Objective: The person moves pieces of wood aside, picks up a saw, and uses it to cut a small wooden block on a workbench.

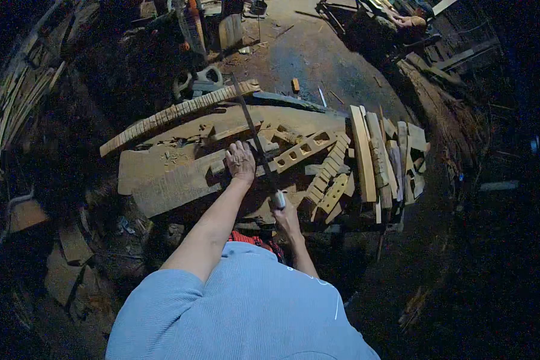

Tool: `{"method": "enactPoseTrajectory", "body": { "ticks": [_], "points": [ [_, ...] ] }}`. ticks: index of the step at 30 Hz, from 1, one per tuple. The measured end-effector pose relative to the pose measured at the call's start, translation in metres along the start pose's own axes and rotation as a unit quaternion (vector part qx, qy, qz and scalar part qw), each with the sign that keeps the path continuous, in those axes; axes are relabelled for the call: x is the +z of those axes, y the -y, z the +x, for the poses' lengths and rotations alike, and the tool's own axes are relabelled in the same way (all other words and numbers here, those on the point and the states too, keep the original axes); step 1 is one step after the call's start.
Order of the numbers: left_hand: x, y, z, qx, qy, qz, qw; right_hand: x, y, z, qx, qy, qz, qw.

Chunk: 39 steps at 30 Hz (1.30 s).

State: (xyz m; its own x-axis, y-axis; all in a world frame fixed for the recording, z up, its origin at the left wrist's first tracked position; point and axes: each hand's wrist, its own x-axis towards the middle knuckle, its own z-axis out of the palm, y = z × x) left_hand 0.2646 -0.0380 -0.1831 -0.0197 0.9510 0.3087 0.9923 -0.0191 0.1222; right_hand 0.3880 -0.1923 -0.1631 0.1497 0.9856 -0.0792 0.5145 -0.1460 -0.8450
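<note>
My right hand (288, 217) is closed round the pale handle of a handsaw (250, 123), whose long, narrow blade points away from me across the bench. To the left of the blade, my left hand (240, 161) presses down on a wooden board (221, 161), its fingers bent over the wood. The blade passes close beside this hand, near the board's right end. Just right of the saw lies a wooden piece with square holes (306, 151). A notched, curved wooden strip (177, 111) lies along the far side, under the saw's tip.
Wood pieces stand in a row on the bench's right, including a long plank (362, 155). A wide flat board (174, 191) lies at the left. Beyond the bench, a small orange block (295, 85) rests on the dirt floor (354, 66). Timber (429, 90) is piled at right.
</note>
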Motion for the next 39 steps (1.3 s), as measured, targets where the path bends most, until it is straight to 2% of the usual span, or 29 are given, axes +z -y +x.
{"method": "enactPoseTrajectory", "body": {
  "ticks": [1, 2, 4, 7, 9, 11, 13, 16, 18, 19, 21, 22, 24, 25, 26, 27, 28, 30, 31, 33, 34, 35, 37, 39],
  "points": [
    [-0.007, -0.001, 0.003, -0.004, 0.029, -0.008, 1.0, -0.003, -0.006, -0.012, 0.009, 0.004, -0.044, 0.999],
    [-0.01, -0.001, 0.004, -0.007, 0.059, -0.017, 0.998, -0.006, -0.012, -0.026, 0.115, 0.045, -0.048, 0.991],
    [-0.009, 0.0, 0.003, -0.01, 0.057, -0.023, 0.998, -0.017, -0.023, -0.061, 0.216, 0.078, 0.016, 0.973],
    [-0.002, 0.0, 0.002, -0.005, 0.044, -0.027, 0.999, -0.04, -0.015, -0.115, 0.183, 0.046, -0.009, 0.982],
    [-0.003, -0.002, 0.003, -0.001, 0.034, -0.026, 0.999, -0.05, -0.014, -0.139, 0.253, 0.088, -0.003, 0.963],
    [-0.009, -0.002, 0.005, -0.017, 0.062, -0.05, 0.997, -0.051, -0.007, -0.143, 0.254, 0.076, -0.009, 0.964],
    [-0.007, -0.001, 0.004, -0.001, 0.048, -0.031, 0.998, -0.048, -0.002, -0.138, 0.255, 0.068, -0.014, 0.964],
    [-0.002, 0.0, 0.001, -0.004, 0.077, -0.015, 0.997, -0.036, 0.004, -0.091, 0.218, 0.08, -0.014, 0.973],
    [0.02, 0.003, -0.004, 0.014, -0.049, 0.023, 0.998, -0.021, 0.011, -0.051, 0.168, 0.058, -0.037, 0.983],
    [0.027, 0.003, -0.007, 0.016, -0.052, 0.025, 0.998, -0.016, 0.014, -0.034, 0.141, 0.046, -0.048, 0.988],
    [0.03, 0.005, -0.008, 0.017, -0.155, 0.015, 0.988, -0.009, 0.021, -0.005, 0.104, 0.037, -0.036, 0.993],
    [0.028, 0.005, -0.007, 0.018, -0.158, 0.017, 0.987, -0.007, 0.024, 0.002, 0.07, 0.03, -0.028, 0.997],
    [0.021, 0.001, -0.003, -0.019, -0.007, 0.009, 1.0, -0.004, 0.018, 0.002, 0.083, 0.033, -0.013, 0.996],
    [0.015, 0.0, 0.001, -0.021, -0.007, 0.008, 1.0, -0.003, 0.014, -0.001, 0.099, 0.038, -0.001, 0.994],
    [0.01, -0.001, 0.002, -0.028, 0.042, -0.005, 0.999, -0.008, 0.009, -0.012, 0.1, 0.044, -0.005, 0.994],
    [0.005, -0.002, 0.004, -0.031, 0.091, -0.017, 0.995, -0.016, 0.008, -0.03, 0.144, 0.065, -0.024, 0.987],
    [0.004, -0.002, 0.003, -0.034, 0.095, -0.019, 0.995, -0.024, 0.005, -0.05, 0.19, 0.086, -0.044, 0.977],
    [0.004, -0.001, 0.001, -0.012, 0.031, -0.001, 0.999, -0.034, -0.003, -0.087, 0.148, 0.054, -0.012, 0.988],
    [0.001, -0.001, 0.003, -0.012, 0.034, -0.002, 0.999, -0.038, -0.005, -0.105, 0.151, 0.054, -0.013, 0.987],
    [-0.005, -0.002, 0.005, -0.024, 0.093, -0.028, 0.995, -0.047, -0.007, -0.135, 0.251, 0.063, 0.024, 0.966],
    [-0.002, -0.002, 0.004, -0.012, 0.049, -0.021, 0.999, -0.049, -0.012, -0.146, 0.253, 0.06, 0.024, 0.965],
    [0.0, -0.001, 0.003, -0.008, 0.049, -0.021, 0.999, -0.049, -0.02, -0.154, 0.246, 0.062, 0.027, 0.967],
    [0.0, 0.0, 0.002, 0.0, -0.013, -0.028, 1.0, -0.047, -0.012, -0.15, 0.239, 0.06, 0.031, 0.969],
    [-0.001, 0.0, 0.002, -0.001, 0.001, -0.035, 0.999, -0.041, -0.003, -0.128, 0.225, 0.056, -0.008, 0.973]
  ]
}}
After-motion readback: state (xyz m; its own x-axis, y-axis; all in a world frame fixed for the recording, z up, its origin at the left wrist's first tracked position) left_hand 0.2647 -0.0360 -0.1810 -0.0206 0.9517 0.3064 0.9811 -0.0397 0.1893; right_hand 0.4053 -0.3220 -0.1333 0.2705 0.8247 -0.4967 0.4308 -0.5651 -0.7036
